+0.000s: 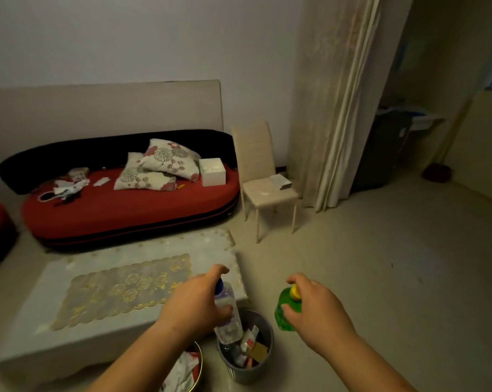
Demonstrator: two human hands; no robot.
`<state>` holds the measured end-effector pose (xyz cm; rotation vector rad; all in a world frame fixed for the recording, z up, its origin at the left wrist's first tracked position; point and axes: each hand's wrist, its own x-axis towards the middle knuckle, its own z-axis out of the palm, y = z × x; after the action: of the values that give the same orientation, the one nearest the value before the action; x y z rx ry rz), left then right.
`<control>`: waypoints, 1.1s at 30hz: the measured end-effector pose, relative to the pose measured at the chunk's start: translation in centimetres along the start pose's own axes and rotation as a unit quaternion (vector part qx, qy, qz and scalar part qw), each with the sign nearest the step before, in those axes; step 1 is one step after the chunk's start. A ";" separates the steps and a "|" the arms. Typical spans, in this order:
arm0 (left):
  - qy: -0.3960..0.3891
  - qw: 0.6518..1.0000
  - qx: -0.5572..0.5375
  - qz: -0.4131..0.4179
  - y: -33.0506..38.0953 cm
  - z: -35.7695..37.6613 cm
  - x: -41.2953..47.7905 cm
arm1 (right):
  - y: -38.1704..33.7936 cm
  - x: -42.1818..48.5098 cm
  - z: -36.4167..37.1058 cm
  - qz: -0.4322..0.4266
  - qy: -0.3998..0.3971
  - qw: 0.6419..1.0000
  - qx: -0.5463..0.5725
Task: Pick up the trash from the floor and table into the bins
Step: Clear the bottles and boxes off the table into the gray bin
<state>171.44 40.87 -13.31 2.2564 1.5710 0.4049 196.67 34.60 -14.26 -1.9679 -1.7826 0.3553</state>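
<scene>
Bottles half covered, one bin cut off.
Your left hand (194, 304) hides the middle of the clear plastic blue-capped bottle (229, 331); your right hand (318, 309) covers much of the green plastic bottle (280, 318). The bottom edge cuts the gold-rimmed round bin (200, 360); the scraps (252, 349) in the grey round bin (247, 374) are too blurred to name.

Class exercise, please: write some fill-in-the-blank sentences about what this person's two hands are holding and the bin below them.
1. The left hand holds a clear bottle whose cap is ____.
2. The right hand holds a green bottle whose cap is ____.
3. The bin directly under the clear bottle is coloured ____.
Missing words: blue; yellow; grey.
</scene>
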 end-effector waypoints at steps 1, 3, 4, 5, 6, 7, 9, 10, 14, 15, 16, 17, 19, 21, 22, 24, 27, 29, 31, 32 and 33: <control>-0.005 1.000 -0.001 -0.004 -1.0 0.5 1.5 | 0.0 1.5 1.1 0.002 -0.004 1.000 -0.001; -0.013 1.000 0.000 -0.002 -3.0 1.7 4.6 | 0.3 4.4 3.4 0.006 -0.014 1.000 -0.003; -0.017 1.000 0.001 0.000 -3.9 2.4 6.0 | 0.5 5.7 4.5 0.010 -0.019 1.000 -0.004; -0.021 1.000 0.002 0.002 -4.8 3.2 7.4 | 0.9 7.0 5.7 0.015 -0.022 1.000 -0.002; -0.026 1.000 0.006 0.002 -5.7 4.1 8.7 | 1.3 8.2 6.9 0.022 -0.026 0.999 0.001; -0.032 0.999 0.011 0.002 -6.5 5.0 9.9 | 1.8 9.3 8.1 0.027 -0.034 0.999 0.004; -0.046 0.999 0.015 -0.007 -8.1 7.1 11.8 | 3.1 11.1 10.7 0.038 -0.053 0.998 0.007; -0.051 0.998 0.014 -0.014 -8.8 8.3 12.7 | 3.9 12.0 11.9 0.044 -0.061 0.997 0.007; -0.080 0.996 0.023 -0.036 -11.2 13.6 15.9 | 7.5 15.5 17.2 0.056 -0.100 0.993 0.000; -0.086 0.995 0.024 -0.045 -11.7 14.7 16.4 | 8.2 16.3 18.2 0.056 -0.105 0.993 0.001; -0.091 0.994 0.025 -0.056 -12.4 16.4 17.2 | 9.4 17.2 19.9 0.055 -0.114 0.992 0.000; -0.092 0.993 0.023 -0.066 -13.1 18.1 17.9 | 10.6 18.0 21.6 0.053 -0.121 0.991 -0.001; -0.090 0.992 0.018 -0.083 -14.7 21.5 19.5 | 13.0 19.4 25.4 0.051 -0.145 0.988 0.000; -0.094 0.991 0.014 -0.096 -16.6 25.4 20.6 | 15.5 20.3 29.3 0.051 -0.167 0.985 0.003; -0.100 0.990 0.013 -0.100 -17.4 27.4 21.1 | 16.7 20.7 31.2 0.055 -0.175 0.983 0.002; -0.109 0.988 0.012 -0.106 -19.1 31.2 21.9 | 18.9 21.3 34.9 0.060 -0.186 0.981 -0.002; -0.118 0.987 0.005 -0.111 -21.7 36.5 22.7 | 22.0 21.7 40.0 0.070 -0.198 0.978 0.001; -0.129 0.985 0.005 -0.113 -23.0 39.4 23.0 | 23.6 21.7 43.0 0.072 -0.212 0.974 0.001; -0.134 0.984 -0.004 -0.116 -24.0 41.5 23.3 | 24.7 21.7 45.5 0.075 -0.223 0.972 0.004; -0.135 0.984 -0.014 -0.117 -24.5 42.2 23.5 | 25.1 21.7 46.4 0.078 -0.228 0.971 0.003; -0.137 0.983 -0.021 -0.117 -24.8 42.7 23.6 | 25.5 21.7 47.3 0.077 -0.227 0.971 0.005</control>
<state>177.05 65.41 -61.93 1.9676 1.6354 0.0590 198.75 62.19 -65.18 -2.1471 -1.8820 0.9279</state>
